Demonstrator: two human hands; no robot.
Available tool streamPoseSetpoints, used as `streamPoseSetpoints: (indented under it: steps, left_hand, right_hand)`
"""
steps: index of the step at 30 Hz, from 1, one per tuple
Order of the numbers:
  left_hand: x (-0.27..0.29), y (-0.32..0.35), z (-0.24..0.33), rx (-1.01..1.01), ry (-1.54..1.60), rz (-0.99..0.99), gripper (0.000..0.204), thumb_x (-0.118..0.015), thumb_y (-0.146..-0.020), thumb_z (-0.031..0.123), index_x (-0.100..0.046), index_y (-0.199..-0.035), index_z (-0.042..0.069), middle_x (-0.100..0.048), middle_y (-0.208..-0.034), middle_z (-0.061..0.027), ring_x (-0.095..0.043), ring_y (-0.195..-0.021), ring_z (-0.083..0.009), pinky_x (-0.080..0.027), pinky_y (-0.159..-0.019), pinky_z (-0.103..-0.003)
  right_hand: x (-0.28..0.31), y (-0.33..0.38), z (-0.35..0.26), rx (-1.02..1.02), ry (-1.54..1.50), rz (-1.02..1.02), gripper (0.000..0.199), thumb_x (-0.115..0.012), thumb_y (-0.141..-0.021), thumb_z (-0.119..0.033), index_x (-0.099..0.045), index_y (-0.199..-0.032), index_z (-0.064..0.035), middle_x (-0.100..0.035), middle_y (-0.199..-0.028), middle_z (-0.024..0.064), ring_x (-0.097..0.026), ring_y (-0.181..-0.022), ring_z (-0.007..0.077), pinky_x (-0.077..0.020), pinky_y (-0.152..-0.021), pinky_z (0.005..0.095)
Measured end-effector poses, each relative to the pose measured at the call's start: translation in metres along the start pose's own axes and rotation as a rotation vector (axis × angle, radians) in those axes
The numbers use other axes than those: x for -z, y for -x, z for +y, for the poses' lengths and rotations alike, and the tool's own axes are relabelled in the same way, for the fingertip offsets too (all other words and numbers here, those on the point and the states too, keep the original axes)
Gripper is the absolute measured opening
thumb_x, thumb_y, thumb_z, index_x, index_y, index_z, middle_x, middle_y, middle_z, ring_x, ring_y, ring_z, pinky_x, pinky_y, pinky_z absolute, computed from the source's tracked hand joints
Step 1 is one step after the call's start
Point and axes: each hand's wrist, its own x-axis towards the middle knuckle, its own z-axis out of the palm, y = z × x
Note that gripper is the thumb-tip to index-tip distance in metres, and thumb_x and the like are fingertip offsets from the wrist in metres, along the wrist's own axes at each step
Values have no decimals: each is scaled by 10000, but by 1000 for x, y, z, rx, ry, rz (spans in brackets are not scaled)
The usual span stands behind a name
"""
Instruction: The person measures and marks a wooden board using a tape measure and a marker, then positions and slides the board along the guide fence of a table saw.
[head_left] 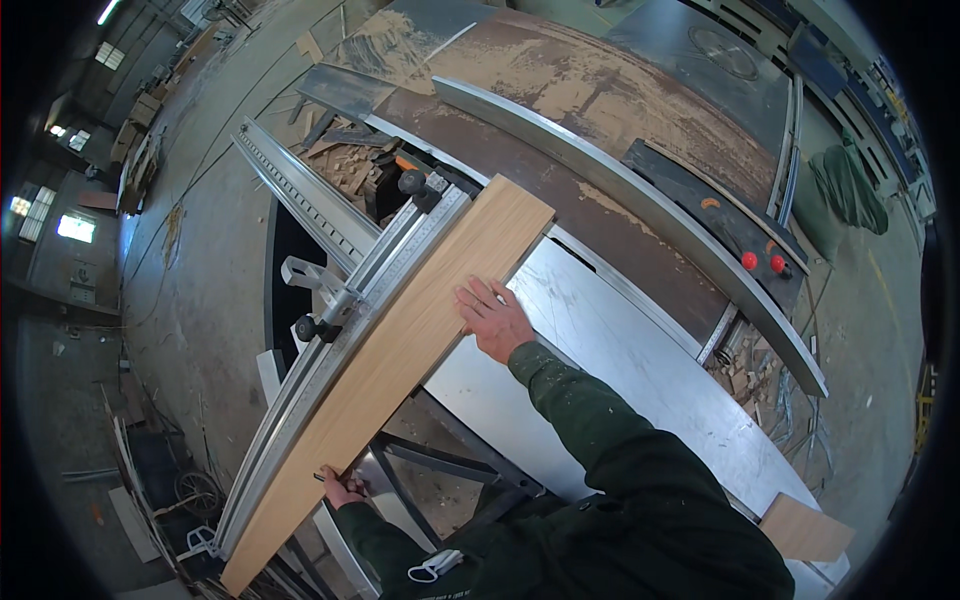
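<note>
A long light-brown wooden board point(425, 300) lies slantwise along a metal fence point(335, 365) with a ruled scale. My right hand point(495, 320) presses on the board's near edge, its fingers spread over the top face. Farther down toward the lower left, my left hand point(343, 488) is closed around the same edge. A small dark tip shows at its fingers; what it is I cannot make out. Two clamp-like stops with black knobs point(420, 187) sit on the fence. The board's far end rests over the silver sliding table point(600, 340) of a saw.
Sawdust covers the brown saw table point(580, 85). A long metal rip fence point(620, 180) crosses it, beside a dark panel with red knobs point(763, 262). Wood offcuts point(350, 165) are heaped beyond the board. A short wooden piece point(806, 530) lies at the lower right.
</note>
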Motion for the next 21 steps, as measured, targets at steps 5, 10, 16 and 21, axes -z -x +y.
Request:
streamPoseSetpoints:
  steps: [5,10,16,21]
  left_hand:
    - [8,5,-2,36,2,42,400,-595,-1000,557,-608,-978,158,-648,-709,-43,-338,-408,-121,-354,-409,-297]
    - [-52,78,-34,162,-287,-75,468,-732,-914,520,-620,-1158,136,-612,-793,-50,-404,-467,-123,-349,-473,-291]
    - [-161,162,-75,217,162,-478,560,-628,-1029,432,-498,-1410,43,-617,-1383,-119,-306,-499,-97,-384,-577,-285]
    - [-167,147,-89,130,269,-512,412,-639,-1034,366,-605,-1281,38,-661,-1331,-77,-312,-495,-89,-390,-589,-281]
  right_hand:
    - [4,1,-4,16,10,5,423,-709,-878,-225,-633,-1279,-116,-556,-1478,40,-398,-1472,259,-297,-1211,477]
    - [5,9,4,-9,28,-6,408,-700,-884,-220,-635,-1274,-116,-554,-1480,40,-398,-1472,256,-290,-1214,479]
    - [12,15,-4,14,23,-1,408,-696,-884,-216,-641,-1275,-114,-553,-1486,36,-401,-1470,253,-280,-1218,477]
    - [19,23,-4,13,3,-18,414,-701,-877,-218,-644,-1273,-112,-559,-1479,34,-405,-1468,252,-282,-1216,479]
